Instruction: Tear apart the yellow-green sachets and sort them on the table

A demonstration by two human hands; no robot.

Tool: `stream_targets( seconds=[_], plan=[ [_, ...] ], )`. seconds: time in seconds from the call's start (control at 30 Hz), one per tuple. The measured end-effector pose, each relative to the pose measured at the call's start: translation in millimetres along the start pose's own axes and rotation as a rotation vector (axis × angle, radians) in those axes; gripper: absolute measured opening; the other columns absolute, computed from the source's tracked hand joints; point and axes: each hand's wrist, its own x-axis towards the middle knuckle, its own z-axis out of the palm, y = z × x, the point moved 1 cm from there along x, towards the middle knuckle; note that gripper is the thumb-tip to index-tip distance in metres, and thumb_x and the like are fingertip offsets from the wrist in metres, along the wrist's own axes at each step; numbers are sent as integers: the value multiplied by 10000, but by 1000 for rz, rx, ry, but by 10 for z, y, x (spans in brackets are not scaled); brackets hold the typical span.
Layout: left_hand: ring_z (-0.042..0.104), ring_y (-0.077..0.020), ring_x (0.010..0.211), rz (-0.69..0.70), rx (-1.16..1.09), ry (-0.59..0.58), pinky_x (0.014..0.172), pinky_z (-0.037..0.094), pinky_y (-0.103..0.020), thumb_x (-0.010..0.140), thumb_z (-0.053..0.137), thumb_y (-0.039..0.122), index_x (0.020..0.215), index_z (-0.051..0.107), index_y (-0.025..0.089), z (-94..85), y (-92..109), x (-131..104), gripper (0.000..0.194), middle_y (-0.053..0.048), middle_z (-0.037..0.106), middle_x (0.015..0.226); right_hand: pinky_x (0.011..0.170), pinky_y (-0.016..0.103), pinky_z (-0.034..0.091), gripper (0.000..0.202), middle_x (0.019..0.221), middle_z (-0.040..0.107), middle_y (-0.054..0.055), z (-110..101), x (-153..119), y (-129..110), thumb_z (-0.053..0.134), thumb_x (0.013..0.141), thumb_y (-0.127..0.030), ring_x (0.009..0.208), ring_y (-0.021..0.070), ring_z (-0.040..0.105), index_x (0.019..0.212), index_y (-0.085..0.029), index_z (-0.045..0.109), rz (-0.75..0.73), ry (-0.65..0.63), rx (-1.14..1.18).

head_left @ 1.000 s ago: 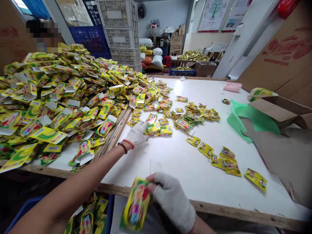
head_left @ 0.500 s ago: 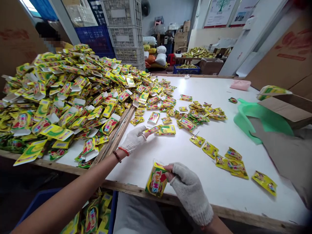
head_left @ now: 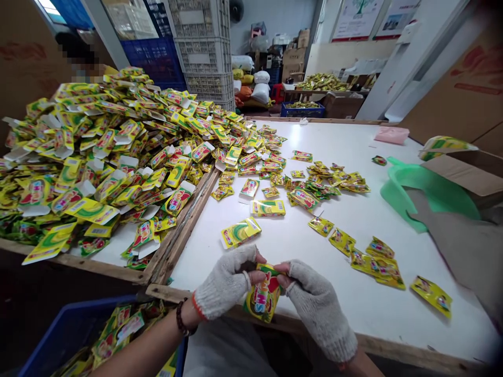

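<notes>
The left hand and right hand, in white knitted gloves, pinch the top of one yellow-and-green printed small box between their fingers, over the near wooden edge of the white flat tabletop.

From my remote view: pale wall | white counter, wooden edging | stacked grey crates | posters, upper right

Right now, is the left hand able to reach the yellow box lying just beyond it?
Probably yes: nothing covers the yellow box close by, though the left hand is busy with the held box.
</notes>
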Motion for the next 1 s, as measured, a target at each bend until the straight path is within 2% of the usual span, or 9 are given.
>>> stream_targets(
  seconds=[0.23,0.37,0.47,0.53,0.73,0.8,0.87,0.93,1.0],
  plan=[
    [537,-114,734,-34,-114,27,690,457,-224,692,672,245,760,578,106,-144,18,-44,181,-24,570,770,557,187,516,158,765,595,30,130,44,-159,530,827,-257,665,122,581,863,-166,655,52,-62,71],
    [528,-106,735,-72,-222,23,669,447,-219,723,657,293,870,511,129,-196,44,-149,264,-20,556,812,606,207,512,146,799,620,34,192,98,-226,523,836,-256,702,135,583,861,-173,641,19,-47,12],
    [516,-101,740,-50,-268,91,679,440,-214,742,637,312,879,496,134,-169,62,-223,266,-15,545,815,686,234,504,132,862,621,42,203,127,-261,533,836,-263,790,157,581,880,-186,629,-64,-20,-32],
    [499,-97,728,-29,-222,119,672,427,-204,758,612,311,827,529,123,-119,55,-262,218,-11,536,779,677,233,491,112,828,601,38,218,124,-275,528,837,-257,778,155,570,840,-186,615,-95,-46,-46],
    [489,-100,657,-142,-126,137,602,384,-195,710,591,217,689,575,104,-21,-79,-319,117,-2,541,664,582,223,449,155,701,535,9,298,46,-248,468,838,-191,647,128,526,702,-183,541,-9,-193,-140],
    [490,-99,649,-198,-100,118,591,376,-191,700,573,201,692,578,107,-88,-96,-331,95,2,547,657,570,228,441,180,676,540,4,321,103,-225,468,834,-184,630,127,523,669,-183,538,-17,-290,-215],
    [474,-89,633,-252,-47,101,572,359,-180,698,547,185,703,576,112,-223,-58,-349,79,11,540,649,600,241,449,173,692,564,8,344,265,-186,477,822,-169,658,136,537,668,-181,555,-90,-385,-301],
    [450,-76,609,-305,-14,139,552,343,-171,714,520,192,733,570,115,-399,32,-378,93,17,525,650,723,277,468,125,854,613,48,380,530,-126,488,790,-126,809,167,567,784,-169,605,-229,-428,-384],
    [425,-65,580,-348,-40,221,535,334,-165,739,509,234,780,556,119,-563,144,-412,130,23,504,653,929,352,398,303,1164,552,118,445,853,-45,492,731,-58,1085,231,492,998,-137,613,-363,-435,-496]
  ],
)
